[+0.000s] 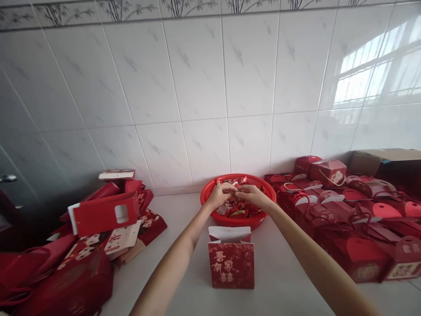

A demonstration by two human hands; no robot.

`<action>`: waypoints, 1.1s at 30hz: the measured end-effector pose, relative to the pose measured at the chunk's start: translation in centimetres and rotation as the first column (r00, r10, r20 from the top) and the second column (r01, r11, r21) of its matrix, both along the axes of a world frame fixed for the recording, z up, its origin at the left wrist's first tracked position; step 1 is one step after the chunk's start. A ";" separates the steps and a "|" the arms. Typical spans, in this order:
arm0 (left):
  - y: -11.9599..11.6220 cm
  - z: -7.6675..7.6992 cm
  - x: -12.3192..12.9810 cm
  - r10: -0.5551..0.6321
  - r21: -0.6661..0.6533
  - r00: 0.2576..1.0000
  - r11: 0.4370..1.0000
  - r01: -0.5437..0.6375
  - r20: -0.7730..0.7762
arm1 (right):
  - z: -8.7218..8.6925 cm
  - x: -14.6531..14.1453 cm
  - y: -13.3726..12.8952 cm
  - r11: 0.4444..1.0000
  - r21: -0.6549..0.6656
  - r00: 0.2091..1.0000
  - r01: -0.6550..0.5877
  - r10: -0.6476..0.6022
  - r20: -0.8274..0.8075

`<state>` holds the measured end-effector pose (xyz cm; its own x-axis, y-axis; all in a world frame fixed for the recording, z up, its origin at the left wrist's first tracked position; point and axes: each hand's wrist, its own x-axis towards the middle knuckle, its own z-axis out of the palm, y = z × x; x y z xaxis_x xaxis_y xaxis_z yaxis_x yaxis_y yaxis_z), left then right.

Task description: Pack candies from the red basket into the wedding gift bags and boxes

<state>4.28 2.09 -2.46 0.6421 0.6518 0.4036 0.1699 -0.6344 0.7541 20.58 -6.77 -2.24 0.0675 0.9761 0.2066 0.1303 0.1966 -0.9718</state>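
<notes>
Both hands are over a round red plastic basket [204, 195] heaped with wrapped candies [241, 213]. My left hand [220, 195] has its fingers bent inward and pressed together. Its fingertips meet those of my right hand [252, 195], which is closed in a similar pinch. What lies between the fingers is too small and covered to make out. Just in front of the basket, between my forearms, a red paper gift box [231, 266] with pale gold characters stands upright with its top open.
Many folded red gift boxes [329, 210] with handles stand packed together on the right. A brown cardboard carton [388, 155] is behind them. Flat and part-folded red boxes [105, 215] lie piled on the left. A tiled wall [204, 87] closes off the back.
</notes>
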 end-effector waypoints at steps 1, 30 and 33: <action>0.0 0.0 -0.1 0.010 0.015 1.000 1.000 -0.010 -0.007 | -0.2 -0.1 0.4 0.999 -0.020 0.999 -0.050 0.050 -0.012; 0.9 -1.2 4.0 0.010 0.102 0.755 0.992 0.076 -0.656 | -1.4 0.9 0.4 0.953 -0.064 0.792 0.297 -0.283 -0.542; 1.2 -1.3 3.9 0.069 0.128 0.806 0.992 0.008 -0.588 | -1.3 0.9 0.4 0.946 -0.072 0.777 0.317 -0.302 -0.553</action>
